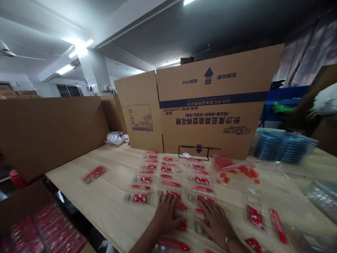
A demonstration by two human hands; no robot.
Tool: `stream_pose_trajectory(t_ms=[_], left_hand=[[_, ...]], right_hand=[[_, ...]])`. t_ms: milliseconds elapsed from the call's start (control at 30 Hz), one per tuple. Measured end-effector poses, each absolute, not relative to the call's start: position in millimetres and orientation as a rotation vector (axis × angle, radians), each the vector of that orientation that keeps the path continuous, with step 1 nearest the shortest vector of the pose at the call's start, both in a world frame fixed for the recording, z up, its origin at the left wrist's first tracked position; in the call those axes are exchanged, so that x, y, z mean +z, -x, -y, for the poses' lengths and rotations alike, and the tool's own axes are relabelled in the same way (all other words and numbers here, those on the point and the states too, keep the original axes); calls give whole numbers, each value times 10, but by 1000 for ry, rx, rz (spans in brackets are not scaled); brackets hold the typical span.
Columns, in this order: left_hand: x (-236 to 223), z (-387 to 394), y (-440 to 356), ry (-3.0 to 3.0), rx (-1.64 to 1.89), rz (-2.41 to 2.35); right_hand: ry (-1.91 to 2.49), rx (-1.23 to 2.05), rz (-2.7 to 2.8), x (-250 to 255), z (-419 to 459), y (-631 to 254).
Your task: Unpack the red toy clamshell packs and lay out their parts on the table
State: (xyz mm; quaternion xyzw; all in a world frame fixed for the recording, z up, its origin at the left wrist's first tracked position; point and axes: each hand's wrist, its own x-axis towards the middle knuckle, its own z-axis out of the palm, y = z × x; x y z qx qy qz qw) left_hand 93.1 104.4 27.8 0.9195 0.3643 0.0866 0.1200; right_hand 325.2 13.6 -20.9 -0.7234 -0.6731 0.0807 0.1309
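Note:
My left hand (167,214) lies flat on the rows of clear plastic packets (168,179), its fingers apart. These packets hold red-labelled sachets and red sticks, and they cover the middle of the wooden table (105,200). My right hand (214,221) rests flat on the same rows, close to a red stick and a red label. Neither hand grips anything. To the right of my right hand lie more loose packets (255,218). A clear bag with red pieces (231,168) sits at the far end of the rows. One separate packet (94,174) lies at the left.
A large printed cardboard carton (207,105) stands at the table's far edge, beside a brown cardboard panel (47,133). Stacked blue packets (283,147) sit at the back right. Below the table's left edge, a box (44,225) holds red packets.

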Motion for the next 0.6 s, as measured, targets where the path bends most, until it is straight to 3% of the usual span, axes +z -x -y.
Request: stream_pose_trajectory(t_ms=[433, 600], left_hand=[[329, -1002, -901, -2623, 301, -1050], [342, -988, -902, -2621, 331, -1046]], right_hand=[[2142, 241, 1923, -52, -121, -3228], [1999, 153, 1987, -191, 254, -3094]])
